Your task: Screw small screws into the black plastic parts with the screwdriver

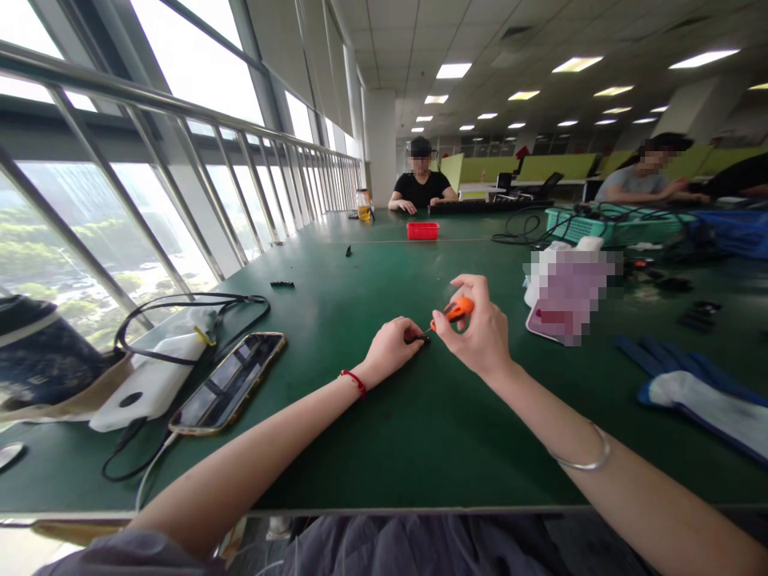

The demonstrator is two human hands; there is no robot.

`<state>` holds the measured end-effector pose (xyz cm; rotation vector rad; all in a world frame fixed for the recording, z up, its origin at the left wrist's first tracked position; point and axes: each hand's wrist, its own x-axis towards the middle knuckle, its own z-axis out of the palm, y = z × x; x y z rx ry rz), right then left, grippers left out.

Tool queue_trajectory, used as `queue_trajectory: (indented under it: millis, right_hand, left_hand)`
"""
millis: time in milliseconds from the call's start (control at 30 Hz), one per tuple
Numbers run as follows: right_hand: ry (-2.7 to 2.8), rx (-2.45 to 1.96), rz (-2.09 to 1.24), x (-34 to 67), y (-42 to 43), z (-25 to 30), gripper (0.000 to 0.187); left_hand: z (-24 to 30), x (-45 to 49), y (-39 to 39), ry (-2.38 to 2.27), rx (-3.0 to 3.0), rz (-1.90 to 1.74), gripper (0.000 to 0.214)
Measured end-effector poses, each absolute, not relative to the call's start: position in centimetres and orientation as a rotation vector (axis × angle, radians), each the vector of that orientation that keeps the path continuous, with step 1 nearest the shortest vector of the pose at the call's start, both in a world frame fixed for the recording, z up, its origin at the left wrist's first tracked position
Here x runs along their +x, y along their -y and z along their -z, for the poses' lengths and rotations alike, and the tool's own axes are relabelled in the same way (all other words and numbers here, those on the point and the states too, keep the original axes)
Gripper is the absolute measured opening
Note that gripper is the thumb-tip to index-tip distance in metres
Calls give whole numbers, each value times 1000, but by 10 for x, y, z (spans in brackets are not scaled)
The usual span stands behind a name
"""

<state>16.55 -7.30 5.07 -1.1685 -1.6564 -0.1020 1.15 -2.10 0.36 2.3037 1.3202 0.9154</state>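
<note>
My right hand [482, 334] grips a screwdriver [459, 309] by its orange handle, with thumb and fingers closed round it. Its thin shaft points down and left toward a small black part [422, 339] on the green table. Fingers of my left hand [393, 349] are closed on that black part and press it against the tabletop. The screwdriver's tip meets or nearly meets the part; I cannot tell whether they touch. Most of the black part is hidden under my left fingers.
On the left lie a phone [231, 384], a white power strip [153, 384] and black cables [192, 298]. To the right are a blue-white glove [708, 400], a pinkish box [567, 300] and a green basket [624, 228]. Beyond is a red tray [423, 231]; a person [422, 188] sits opposite.
</note>
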Motion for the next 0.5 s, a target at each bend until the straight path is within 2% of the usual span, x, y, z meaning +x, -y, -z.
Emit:
queue_trajectory:
  millis: [167, 367, 500]
  right_hand:
    - [1665, -1185, -1, 165, 73, -51, 22]
    - [1659, -1172, 150, 165, 74, -51, 40]
    - [1666, -1246, 97, 164, 74, -51, 22]
  left_hand:
    - [-4, 11, 21, -1286, 2325, -914, 4]
    - [-5, 11, 21, -1307, 2370, -907, 4]
    - [-4, 11, 21, -1302, 2389, -898, 4]
